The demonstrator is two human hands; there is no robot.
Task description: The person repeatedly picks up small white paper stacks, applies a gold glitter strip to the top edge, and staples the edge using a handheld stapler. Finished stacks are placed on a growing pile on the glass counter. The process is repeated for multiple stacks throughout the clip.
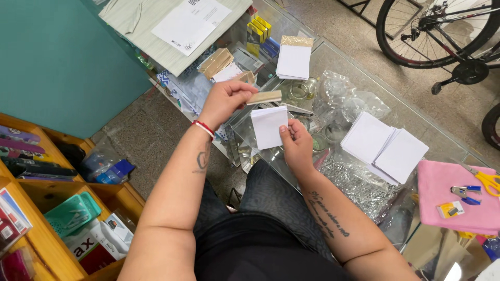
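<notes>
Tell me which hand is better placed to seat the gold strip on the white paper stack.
Left, probably. The left hand already pinches the gold strip just above the white paper stack. The right hand grips that stack's edge, steadying it.

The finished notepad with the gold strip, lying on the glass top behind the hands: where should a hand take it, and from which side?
Probably by its long side edges, just below the gold strip, coming from above. The finished notepad lies flat on the glass counter, so only its edges offer purchase. Its near side faces open glass; yellow boxes crowd the far left corner.
</notes>
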